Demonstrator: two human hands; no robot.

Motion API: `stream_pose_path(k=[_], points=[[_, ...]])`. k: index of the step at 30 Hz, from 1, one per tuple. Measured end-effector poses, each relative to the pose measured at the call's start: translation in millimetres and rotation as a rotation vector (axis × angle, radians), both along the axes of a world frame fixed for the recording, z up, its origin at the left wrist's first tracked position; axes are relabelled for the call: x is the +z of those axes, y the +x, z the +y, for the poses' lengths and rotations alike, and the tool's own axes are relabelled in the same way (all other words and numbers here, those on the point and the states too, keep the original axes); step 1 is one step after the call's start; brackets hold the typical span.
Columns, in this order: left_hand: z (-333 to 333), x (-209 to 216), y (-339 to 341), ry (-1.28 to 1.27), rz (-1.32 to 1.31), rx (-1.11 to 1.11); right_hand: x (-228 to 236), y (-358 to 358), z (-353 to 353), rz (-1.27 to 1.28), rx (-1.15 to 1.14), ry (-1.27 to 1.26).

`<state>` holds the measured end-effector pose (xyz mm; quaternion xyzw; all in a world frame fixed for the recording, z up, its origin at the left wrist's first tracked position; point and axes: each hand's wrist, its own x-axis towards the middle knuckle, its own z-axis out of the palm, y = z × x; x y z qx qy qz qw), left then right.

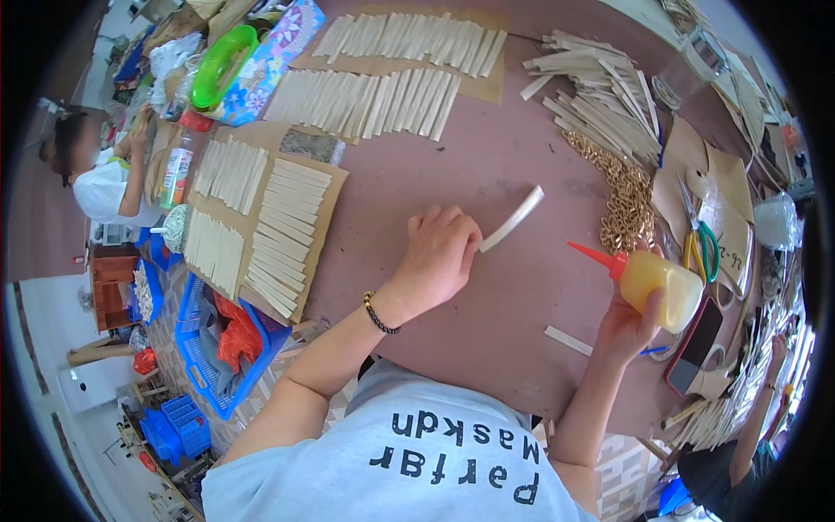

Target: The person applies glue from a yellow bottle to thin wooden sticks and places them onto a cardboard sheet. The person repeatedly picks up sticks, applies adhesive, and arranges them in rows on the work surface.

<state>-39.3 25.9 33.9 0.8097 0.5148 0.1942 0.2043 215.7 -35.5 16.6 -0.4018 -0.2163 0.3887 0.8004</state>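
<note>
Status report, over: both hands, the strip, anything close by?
Left hand holds pale strip by one end. Right hand around yellow bottle, red nozzle pointing left, off the strip. Nearby: gold-coloured metal pile, second strip on table.

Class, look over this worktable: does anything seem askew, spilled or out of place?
One pale strip lies alone on the table beside the right hand, apart from the neat rows at left. The jumbled strips at upper right cross at odd angles. No spill shows.
</note>
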Motion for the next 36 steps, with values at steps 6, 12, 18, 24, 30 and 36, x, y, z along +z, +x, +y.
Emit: stream_pose_path(k=[6,12,18,24,30,36], points=[[68,-3,-11,0.237,-0.081,0.188,-2,-2,-1,0.033,0.025,0.006],[111,-30,-16,0.148,0.064,0.443,1,1,-3,0.041,0.024,0.01],[113,-25,-15,-0.004,0.12,0.501,1,3,-3,0.05,0.004,0.009],[109,-24,-12,-0.004,0.086,0.532,-1,4,-5,0.045,0.016,0.007],[111,-28,-17,-0.052,0.056,0.535,-1,2,-4,0.062,0.014,0.036],[105,-30,-21,0.035,0.066,0.526,-1,3,-3,0.196,0.037,0.04]])
